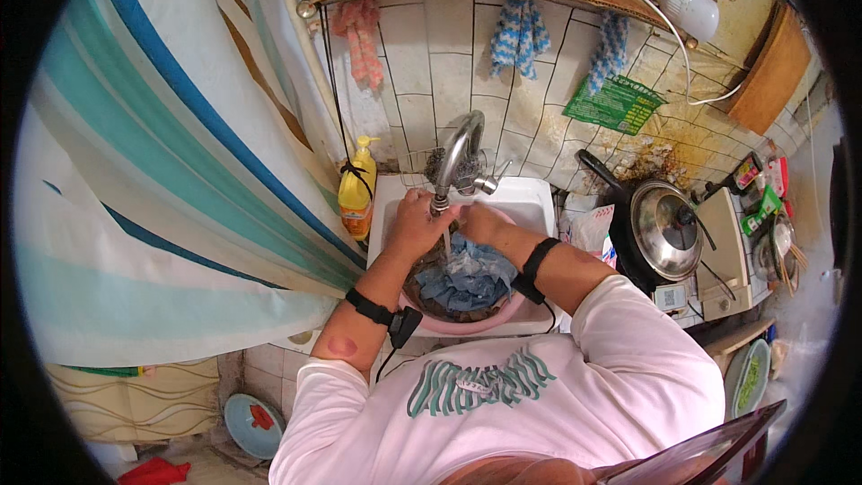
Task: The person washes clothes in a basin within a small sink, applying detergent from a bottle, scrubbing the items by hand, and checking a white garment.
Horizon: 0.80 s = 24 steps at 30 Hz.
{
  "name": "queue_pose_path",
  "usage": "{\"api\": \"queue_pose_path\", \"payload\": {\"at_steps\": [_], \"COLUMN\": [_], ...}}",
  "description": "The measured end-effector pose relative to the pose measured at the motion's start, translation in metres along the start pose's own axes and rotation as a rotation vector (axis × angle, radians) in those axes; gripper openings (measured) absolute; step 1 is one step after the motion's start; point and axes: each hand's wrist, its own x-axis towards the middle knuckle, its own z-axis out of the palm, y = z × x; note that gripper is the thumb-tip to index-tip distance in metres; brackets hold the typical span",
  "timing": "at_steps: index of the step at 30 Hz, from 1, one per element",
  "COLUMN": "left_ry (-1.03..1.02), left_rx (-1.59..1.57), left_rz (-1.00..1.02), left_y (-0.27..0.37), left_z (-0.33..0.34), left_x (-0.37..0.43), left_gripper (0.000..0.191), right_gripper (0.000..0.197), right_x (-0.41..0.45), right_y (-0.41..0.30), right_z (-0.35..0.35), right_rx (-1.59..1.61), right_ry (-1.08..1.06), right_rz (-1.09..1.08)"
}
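Note:
A pink basin (458, 328) sits in the white sink (525, 192), holding wet blue cloth (475, 276) and darker, brownish fabric under it. From the chrome faucet (465, 141) a stream of water runs down into the basin. My left hand (419, 219) is beside the spout's left, over the basin's far side, its thumb reaching toward the spout tip. Opposite it, my right hand (479, 222) is curled above the far end of the blue cloth. The spout and the hands themselves hide the fingertips, so what they grip is unclear.
A yellow pump bottle (357, 192) stands left of the sink beside a striped curtain (202, 182). On the right are a lidded wok (663, 229) and a plastic bag (592, 232). A wire rack (414, 168) sits behind the faucet, below hanging cloths (520, 37).

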Motion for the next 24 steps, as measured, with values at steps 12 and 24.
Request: {"api": "queue_pose_path", "payload": {"at_steps": [12, 24], "left_ry": [-0.156, -0.047], "left_rx": [-1.165, -1.649], "left_rz": [-0.92, -0.935], "left_y": [-0.071, -0.055], "left_z": [0.055, 0.084], "left_x": [-0.028, -0.015], "left_gripper": [0.034, 0.024], "right_gripper": [0.019, 0.02], "right_x": [0.044, 0.029], "right_y": [-0.053, -0.038], "right_z": [0.06, 0.052], "right_rx": [1.88, 2.279], "right_ry": [-0.136, -0.075], "right_rz": [0.353, 0.335]}}
